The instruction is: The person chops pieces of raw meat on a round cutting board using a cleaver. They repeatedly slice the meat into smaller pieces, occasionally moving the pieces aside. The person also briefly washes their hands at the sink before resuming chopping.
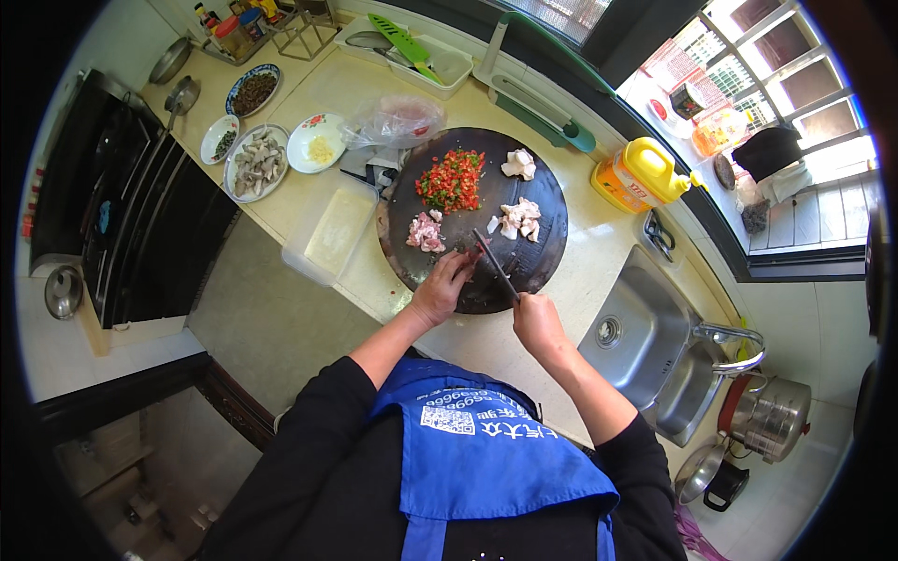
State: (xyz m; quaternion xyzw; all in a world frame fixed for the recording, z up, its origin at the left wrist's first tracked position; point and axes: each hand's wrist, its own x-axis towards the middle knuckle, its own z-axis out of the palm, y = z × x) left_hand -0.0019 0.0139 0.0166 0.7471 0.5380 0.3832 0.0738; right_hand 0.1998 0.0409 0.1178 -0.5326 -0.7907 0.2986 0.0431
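My right hand [539,322] grips the handle of a dark-bladed kitchen knife [495,265]. The blade points away from me over a round, dark chopping board [435,277]. On the board's near side, the fingers of my left hand [443,286] press on a piece of red meat [476,254] beside the blade. A small heap of cut pink meat [426,233] lies left of the knife. Beyond it sits a pile of chopped red and green peppers [451,180]. Pale, fatty meat pieces form one heap [519,219] at the right and another [518,164] farther back.
An empty-looking plastic container [295,245] stands left of the board, near the counter edge. Behind it are a plate of grey pieces [231,189] and a dish of minced garlic [298,151]. A yellow detergent jug [635,175] and a steel sink [631,336] are at the right.
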